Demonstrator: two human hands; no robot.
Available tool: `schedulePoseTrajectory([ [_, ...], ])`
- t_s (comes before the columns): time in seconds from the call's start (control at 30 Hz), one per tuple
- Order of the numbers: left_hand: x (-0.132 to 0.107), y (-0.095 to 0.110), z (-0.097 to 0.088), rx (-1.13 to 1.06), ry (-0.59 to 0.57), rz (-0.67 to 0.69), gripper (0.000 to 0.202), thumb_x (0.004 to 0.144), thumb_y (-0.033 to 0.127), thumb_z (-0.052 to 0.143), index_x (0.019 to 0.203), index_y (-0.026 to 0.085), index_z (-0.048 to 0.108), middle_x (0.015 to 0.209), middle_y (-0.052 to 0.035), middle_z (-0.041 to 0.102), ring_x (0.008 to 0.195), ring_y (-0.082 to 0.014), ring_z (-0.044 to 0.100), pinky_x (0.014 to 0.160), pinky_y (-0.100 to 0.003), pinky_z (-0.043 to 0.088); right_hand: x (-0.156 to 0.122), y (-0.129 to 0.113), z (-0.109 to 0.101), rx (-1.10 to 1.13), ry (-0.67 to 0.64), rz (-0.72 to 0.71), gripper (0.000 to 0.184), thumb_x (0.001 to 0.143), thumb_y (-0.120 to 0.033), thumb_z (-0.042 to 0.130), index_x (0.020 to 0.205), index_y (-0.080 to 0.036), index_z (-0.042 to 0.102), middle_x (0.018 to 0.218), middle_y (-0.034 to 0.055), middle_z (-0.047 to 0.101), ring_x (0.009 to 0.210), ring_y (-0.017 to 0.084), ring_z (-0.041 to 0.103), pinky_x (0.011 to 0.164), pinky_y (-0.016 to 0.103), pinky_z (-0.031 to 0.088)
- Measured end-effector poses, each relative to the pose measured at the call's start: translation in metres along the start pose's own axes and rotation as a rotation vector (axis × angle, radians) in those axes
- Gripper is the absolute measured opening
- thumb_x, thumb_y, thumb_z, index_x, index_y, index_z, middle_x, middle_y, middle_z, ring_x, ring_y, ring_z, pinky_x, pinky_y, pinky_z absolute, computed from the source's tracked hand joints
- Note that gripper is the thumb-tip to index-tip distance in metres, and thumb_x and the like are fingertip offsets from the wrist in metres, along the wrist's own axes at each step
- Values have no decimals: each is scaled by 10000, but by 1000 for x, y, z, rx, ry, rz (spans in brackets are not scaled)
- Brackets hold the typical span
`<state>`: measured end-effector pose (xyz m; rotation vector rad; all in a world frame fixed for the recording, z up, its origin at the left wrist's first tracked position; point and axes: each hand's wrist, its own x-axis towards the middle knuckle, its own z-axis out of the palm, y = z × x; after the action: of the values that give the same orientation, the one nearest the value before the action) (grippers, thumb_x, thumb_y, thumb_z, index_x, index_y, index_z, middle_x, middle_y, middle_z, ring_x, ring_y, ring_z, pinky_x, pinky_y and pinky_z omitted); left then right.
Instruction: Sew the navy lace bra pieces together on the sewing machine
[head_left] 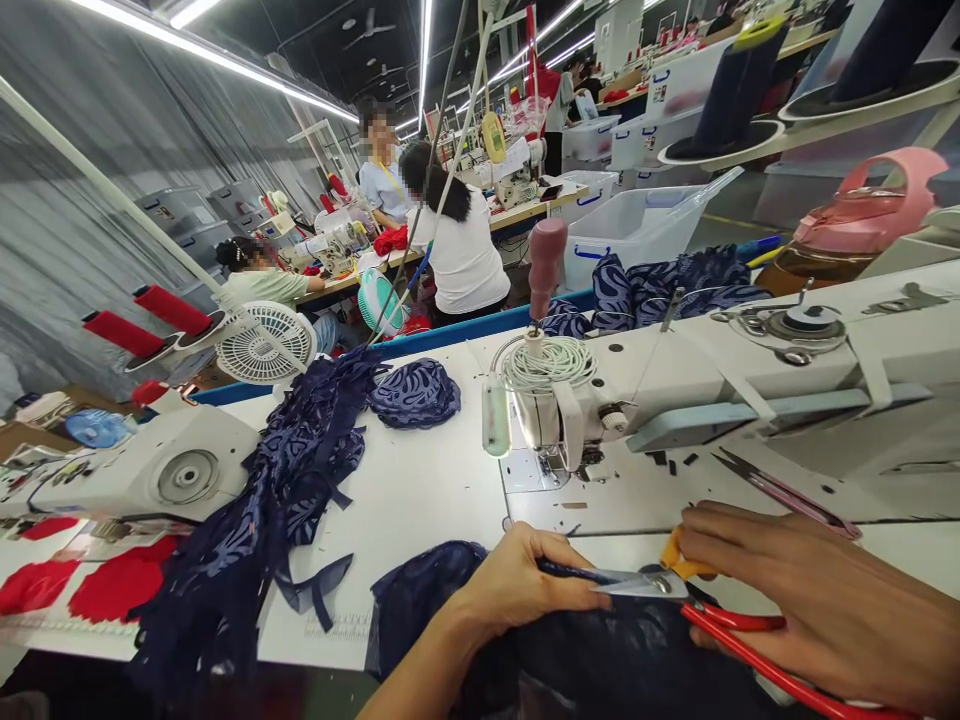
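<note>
My left hand (pixel 510 580) pinches the edge of a dark navy fabric piece (pixel 427 595) at the front of the sewing table. The rest of the cloth hangs down dark across my lap, its lower part hard to make out. My right hand (pixel 810 590) grips scissors (pixel 652 583) with red and orange handles. Their blades point left and lie along the fabric edge, right by my left fingertips. Just beyond both hands is a white sewing machine (pixel 551 420), its needle area lit. Thread snips (pixel 787 490) rest on the table near my right hand.
Navy patterned fabric strips (pixel 300 470) heap at left, beside a folded navy piece (pixel 415 393). A second machine (pixel 180 470) stands further left with red fabric (pixel 124 580). Behind the main machine are a pink-lidded jug (pixel 855 220) and thread cones (pixel 739 95). People work at tables beyond.
</note>
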<state>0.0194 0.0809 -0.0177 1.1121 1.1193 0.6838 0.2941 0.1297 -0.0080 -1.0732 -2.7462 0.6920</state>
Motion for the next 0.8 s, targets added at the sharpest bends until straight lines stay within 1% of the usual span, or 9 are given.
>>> schedulePoseTrajectory([
  [0.13, -3, 3, 0, 39, -17, 6, 460, 535, 527, 931, 804, 164, 847, 657, -11, 582, 657, -124, 468, 599, -255, 355, 1, -5, -1, 50, -153, 85, 306, 902, -565, 579, 961, -290, 699, 1031, 85, 660, 934, 282, 646, 784, 399, 480],
  [0.23, -4, 4, 0, 64, -26, 13, 440, 572, 530, 913, 806, 163, 847, 641, -9, 568, 657, -129, 470, 596, -261, 349, 0, -6, 1, 97, -227, 113, 390, 894, -640, 561, 934, -275, 692, 989, 83, 658, 919, 283, 639, 800, 408, 470],
  [0.37, -5, 4, 0, 72, -21, -10, 438, 578, 531, 905, 801, 158, 846, 669, -17, 600, 666, -134, 487, 608, -262, 367, -2, -8, 1, 123, -262, 125, 363, 927, -589, 527, 869, -266, 683, 930, 79, 670, 893, 284, 641, 791, 407, 458],
  [0.47, -4, 2, 0, 67, -6, -26, 452, 566, 529, 909, 810, 155, 845, 678, -19, 614, 667, -134, 492, 612, -259, 375, -5, -9, 0, 115, -225, 163, 260, 878, -546, 617, 910, -299, 692, 995, 67, 677, 927, 287, 639, 806, 399, 469],
  [0.53, -3, 1, 1, 79, -2, -29, 460, 570, 539, 903, 807, 150, 843, 669, -16, 609, 665, -132, 490, 602, -257, 369, -5, -8, 3, 102, -182, 155, 281, 850, -577, 655, 945, -316, 698, 1017, 60, 676, 927, 286, 643, 810, 398, 481],
  [0.63, -1, -1, 0, 123, 3, -30, 465, 584, 549, 890, 792, 137, 835, 657, -10, 602, 660, -127, 479, 601, -255, 368, -3, -1, 12, 81, -136, 56, 326, 865, -624, 630, 930, -313, 698, 961, 52, 682, 873, 268, 662, 760, 377, 496],
  [0.7, 0, -3, 0, 134, 0, -34, 449, 598, 522, 883, 815, 131, 832, 684, -15, 631, 670, -131, 498, 620, -255, 388, -4, 8, 16, 79, -109, -28, 301, 944, -564, 543, 911, -303, 689, 910, 44, 686, 812, 233, 674, 710, 343, 499],
  [0.73, 0, -3, 0, 138, 0, -38, 424, 612, 494, 876, 827, 132, 832, 707, -21, 654, 675, -136, 517, 629, -256, 400, -6, 13, 17, 67, -68, -57, 306, 973, -529, 506, 887, -293, 680, 873, 41, 685, 765, 215, 673, 673, 325, 495],
  [0.8, -1, -4, 1, 169, 14, -41, 336, 653, 420, 842, 840, 142, 831, 764, -34, 701, 705, -155, 569, 654, -259, 427, -18, 28, 13, -6, 93, -75, 322, 984, -522, 494, 891, -274, 678, 838, 49, 692, 712, 203, 679, 634, 309, 499],
])
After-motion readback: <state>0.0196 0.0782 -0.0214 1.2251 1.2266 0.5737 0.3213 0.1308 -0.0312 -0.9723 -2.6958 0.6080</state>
